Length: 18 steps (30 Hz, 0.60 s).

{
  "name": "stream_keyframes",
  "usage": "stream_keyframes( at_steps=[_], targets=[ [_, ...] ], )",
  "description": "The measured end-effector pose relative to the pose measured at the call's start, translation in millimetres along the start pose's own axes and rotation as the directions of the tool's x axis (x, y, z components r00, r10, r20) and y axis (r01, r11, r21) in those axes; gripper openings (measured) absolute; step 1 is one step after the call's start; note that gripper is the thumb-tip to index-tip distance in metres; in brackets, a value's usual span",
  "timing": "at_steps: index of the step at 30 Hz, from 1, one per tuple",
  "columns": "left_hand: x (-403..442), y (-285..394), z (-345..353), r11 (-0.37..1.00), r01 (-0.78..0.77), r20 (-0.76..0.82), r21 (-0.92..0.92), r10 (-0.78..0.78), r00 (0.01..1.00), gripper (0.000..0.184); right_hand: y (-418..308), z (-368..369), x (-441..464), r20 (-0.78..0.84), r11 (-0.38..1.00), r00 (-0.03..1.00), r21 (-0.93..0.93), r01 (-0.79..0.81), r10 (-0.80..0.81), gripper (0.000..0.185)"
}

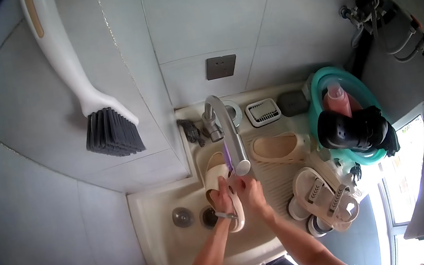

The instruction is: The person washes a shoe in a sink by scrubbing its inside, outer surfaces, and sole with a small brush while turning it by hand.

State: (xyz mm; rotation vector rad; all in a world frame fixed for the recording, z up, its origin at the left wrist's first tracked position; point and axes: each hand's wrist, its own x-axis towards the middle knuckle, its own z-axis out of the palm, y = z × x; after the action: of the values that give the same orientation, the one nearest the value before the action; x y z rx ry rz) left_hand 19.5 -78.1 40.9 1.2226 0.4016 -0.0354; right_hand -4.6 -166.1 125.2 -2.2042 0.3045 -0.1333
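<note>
In the sink under the faucet, my left hand (pixel 223 197) is closed on a beige slipper (pixel 216 172). A light strip of footwear also shows below that hand, beside my wrist. My right hand (pixel 250 190) is curled shut just to the right, against the slipper's side. What its fingers hold is hidden. A narrow purple thing (pixel 227 155) shows above my hands, partly behind the faucet (pixel 235 145). I cannot tell whether I hold it. Another beige slip-on shoe (pixel 276 148) lies on the ribbed drainboard, right of the faucet.
White strappy sandals (pixel 319 197) and other footwear crowd the sink's right edge. A teal basin (pixel 318 91) holds a pink bottle (pixel 337 100) and a black item (pixel 343 130). A soap dish (pixel 263 112) sits behind. A white brush (pixel 87 91) hangs on the left wall.
</note>
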Motion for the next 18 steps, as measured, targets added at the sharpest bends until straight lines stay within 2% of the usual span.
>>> stream_keyframes(
  at_steps=[1,3,4,5,6,7,8,10,12,13,14,15,16,17,18],
  targets=[
    [-4.8,16.5,2.7,1.0,-0.006,-0.001,0.003,0.006,1.0,0.045,-0.5,-0.3,-7.4,0.008,1.0,1.0,-0.001,0.005,-0.005,0.017],
    [-8.3,50.0,11.9,1.0,0.016,-0.115,0.0,-0.016,0.993,0.048,-1.0,-0.8,-22.5,0.023,1.0,1.0,-0.004,0.014,-0.014,0.016],
    [2.8,45.3,1.4,0.966,0.164,-0.12,0.201,-0.142,0.983,0.061,-3.6,5.1,-35.3,-0.105,0.98,0.976,0.026,0.197,-0.193,0.019],
    [5.9,31.5,1.7,0.983,0.137,-0.159,0.125,-0.116,0.98,0.056,-0.7,6.9,-39.5,-0.147,0.973,0.965,0.045,0.225,-0.217,0.019],
    [5.7,17.5,-0.7,0.996,0.052,-0.08,0.074,-0.046,0.996,0.054,-2.2,6.9,-43.0,-0.189,0.965,0.952,0.061,0.255,-0.239,0.019],
    [5.6,11.4,-2.2,0.999,-0.033,0.002,0.022,0.033,0.999,0.054,-3.6,1.3,-28.2,-0.079,0.997,0.995,0.049,0.062,-0.058,0.016],
    [5.0,4.8,-8.1,0.998,0.002,0.085,0.061,-0.007,0.996,0.052,-4.0,-3.8,-13.2,0.036,0.992,0.991,-0.006,-0.127,0.127,0.018],
    [-10.1,19.3,-11.0,0.988,0.052,0.184,0.148,-0.079,0.98,0.048,11.5,-8.3,14.1,-0.016,0.997,0.998,0.042,-0.064,0.064,0.017],
    [-1.4,20.3,-11.4,0.996,0.015,0.122,0.091,-0.027,0.992,0.048,-1.4,-14.0,1.7,0.017,0.996,0.996,0.032,-0.085,0.084,0.015],
    [3.9,26.1,-8.1,0.999,-0.022,0.059,0.027,0.02,0.998,0.048,-4.6,-10.7,-18.1,0.009,0.999,0.999,-0.012,-0.048,0.048,0.015],
    [7.6,33.0,-14.2,0.985,0.006,0.043,0.175,-0.013,0.999,0.045,-2.7,-3.9,-24.2,-0.068,0.998,0.996,0.028,0.061,-0.059,0.017],
    [6.5,34.5,-12.1,0.985,0.007,0.04,0.175,-0.015,0.999,0.045,-5.1,1.2,-29.7,-0.145,0.983,0.975,0.052,0.175,-0.166,0.021],
    [5.6,34.0,-7.3,0.996,-0.022,0.055,0.088,0.017,0.998,0.044,-7.6,6.0,-34.8,-0.218,0.956,0.938,0.057,0.286,-0.268,0.026],
    [2.5,31.8,-5.9,0.999,-0.043,0.069,0.005,0.043,0.997,0.043,-1.9,0.0,-26.7,-0.119,0.981,0.984,0.131,0.145,-0.13,0.022],
    [17.0,1.2,-23.9,0.995,0.069,0.107,0.066,-0.076,0.991,0.04,26.5,8.3,-12.1,0.067,0.996,0.994,-0.025,-0.089,0.09,0.02]
  ],
)
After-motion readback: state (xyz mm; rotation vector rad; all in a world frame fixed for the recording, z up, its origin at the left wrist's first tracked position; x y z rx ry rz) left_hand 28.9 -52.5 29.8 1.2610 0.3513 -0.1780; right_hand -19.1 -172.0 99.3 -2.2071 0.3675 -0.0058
